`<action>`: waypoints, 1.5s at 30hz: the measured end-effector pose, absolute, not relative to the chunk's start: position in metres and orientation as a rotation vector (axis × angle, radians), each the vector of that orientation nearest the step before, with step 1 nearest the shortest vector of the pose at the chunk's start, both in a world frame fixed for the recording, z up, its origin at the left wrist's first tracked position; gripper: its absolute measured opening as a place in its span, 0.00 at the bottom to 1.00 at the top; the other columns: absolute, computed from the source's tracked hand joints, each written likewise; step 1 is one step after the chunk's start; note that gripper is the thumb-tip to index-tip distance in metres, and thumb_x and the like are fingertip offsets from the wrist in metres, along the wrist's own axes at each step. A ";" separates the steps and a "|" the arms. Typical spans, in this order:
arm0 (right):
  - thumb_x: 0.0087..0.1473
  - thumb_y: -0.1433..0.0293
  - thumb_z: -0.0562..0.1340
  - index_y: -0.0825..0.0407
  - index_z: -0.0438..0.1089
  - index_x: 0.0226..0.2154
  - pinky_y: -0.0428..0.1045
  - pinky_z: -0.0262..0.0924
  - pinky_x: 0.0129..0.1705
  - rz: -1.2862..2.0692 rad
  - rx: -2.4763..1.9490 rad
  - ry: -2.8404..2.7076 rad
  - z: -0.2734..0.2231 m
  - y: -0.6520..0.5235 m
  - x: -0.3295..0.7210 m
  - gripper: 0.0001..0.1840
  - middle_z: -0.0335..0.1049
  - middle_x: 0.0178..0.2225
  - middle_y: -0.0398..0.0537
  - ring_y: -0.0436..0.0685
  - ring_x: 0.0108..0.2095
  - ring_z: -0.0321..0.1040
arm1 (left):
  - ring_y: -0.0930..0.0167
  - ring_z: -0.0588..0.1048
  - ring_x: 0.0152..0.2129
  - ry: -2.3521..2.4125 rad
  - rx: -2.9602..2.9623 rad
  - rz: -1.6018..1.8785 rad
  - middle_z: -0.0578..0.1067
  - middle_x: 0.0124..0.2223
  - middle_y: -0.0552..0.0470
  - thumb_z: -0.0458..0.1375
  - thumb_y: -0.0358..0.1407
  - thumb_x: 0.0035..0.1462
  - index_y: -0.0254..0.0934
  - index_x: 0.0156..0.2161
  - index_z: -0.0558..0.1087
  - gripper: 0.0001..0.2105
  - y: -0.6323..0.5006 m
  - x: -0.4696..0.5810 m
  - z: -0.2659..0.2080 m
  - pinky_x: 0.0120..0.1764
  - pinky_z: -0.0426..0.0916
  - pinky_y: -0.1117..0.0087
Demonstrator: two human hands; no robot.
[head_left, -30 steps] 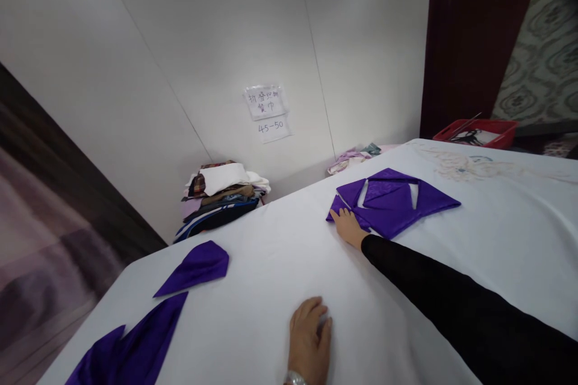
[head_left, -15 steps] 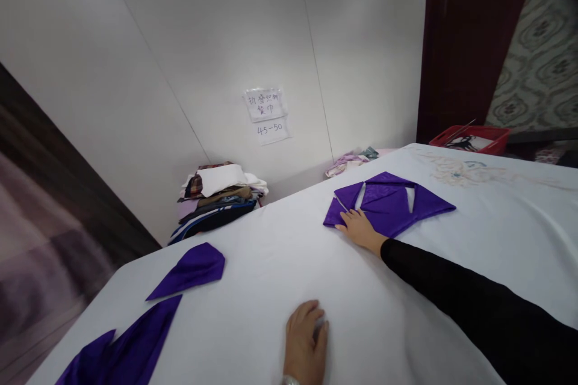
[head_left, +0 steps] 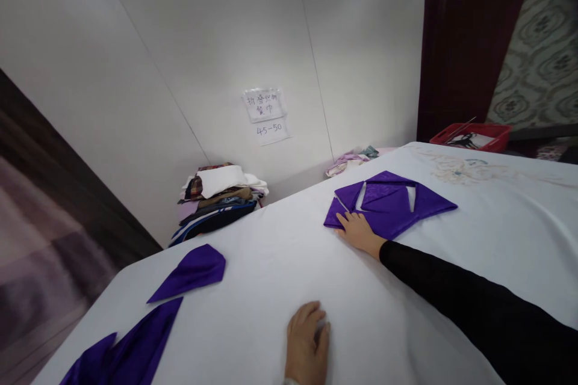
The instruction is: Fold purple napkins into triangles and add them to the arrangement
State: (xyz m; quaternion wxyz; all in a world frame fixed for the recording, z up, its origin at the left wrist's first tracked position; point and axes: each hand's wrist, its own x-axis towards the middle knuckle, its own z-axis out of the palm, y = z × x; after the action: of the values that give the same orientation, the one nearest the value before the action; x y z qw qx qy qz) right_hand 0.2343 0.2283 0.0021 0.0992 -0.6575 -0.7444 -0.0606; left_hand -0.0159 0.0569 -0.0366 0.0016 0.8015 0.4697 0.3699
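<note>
My right hand (head_left: 359,231) lies with fingers stretched out on the near left edge of a folded purple napkin (head_left: 392,216). White gaps show between that napkin's folds. Resting on the white tablecloth (head_left: 253,313) at the bottom middle is my left hand (head_left: 307,340), its fingers loosely curved and apart, with nothing in it. To the left lies a small folded purple napkin (head_left: 194,267) with a pointed end. Below it another purple napkin (head_left: 139,343) is spread out, cut off by the bottom of the view.
A stack of folded clothes (head_left: 221,198) stands beyond the table's far edge, with a smaller cloth pile (head_left: 350,162) further right. Behind the table's right end is a red basket (head_left: 492,138). A handwritten paper sign (head_left: 266,111) hangs on the wall.
My right hand has slid very slightly left and down along the napkin's edge. My left hand and the napkins on the left look unchanged apart from a small camera shift.
</note>
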 end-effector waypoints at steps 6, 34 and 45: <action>0.57 0.53 0.45 0.53 0.50 0.59 0.57 0.43 0.51 -0.105 -2.001 -2.181 0.000 0.236 0.233 0.33 0.56 0.56 0.63 0.66 0.53 0.55 | 0.62 0.72 0.42 1.496 2.464 1.166 0.75 0.43 0.45 0.53 0.38 0.54 0.41 0.38 0.74 0.10 0.058 -0.018 -0.047 0.42 0.70 0.56; 0.54 0.78 0.47 0.57 0.56 0.56 0.57 0.49 0.53 -0.165 -1.702 -2.425 0.002 0.254 0.216 0.26 0.57 0.56 0.62 0.62 0.56 0.54 | 0.63 0.74 0.38 1.453 2.435 1.400 0.77 0.40 0.47 0.51 0.43 0.54 0.42 0.35 0.74 0.12 0.074 -0.023 -0.079 0.39 0.71 0.60; 0.52 0.82 0.45 0.64 0.53 0.57 0.57 0.51 0.52 -0.190 -1.912 -2.263 -0.012 0.256 0.209 0.28 0.59 0.54 0.66 0.63 0.55 0.56 | 0.63 0.75 0.36 1.424 2.482 1.318 0.78 0.38 0.49 0.53 0.42 0.52 0.45 0.34 0.75 0.10 0.087 -0.031 -0.095 0.37 0.72 0.60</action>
State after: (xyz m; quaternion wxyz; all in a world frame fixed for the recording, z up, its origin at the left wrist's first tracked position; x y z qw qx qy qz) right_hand 0.2089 0.2564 -0.0118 0.0862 -0.6416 -0.7595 -0.0638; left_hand -0.0310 0.0870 -0.0952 -0.0046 0.7878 0.4519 0.4184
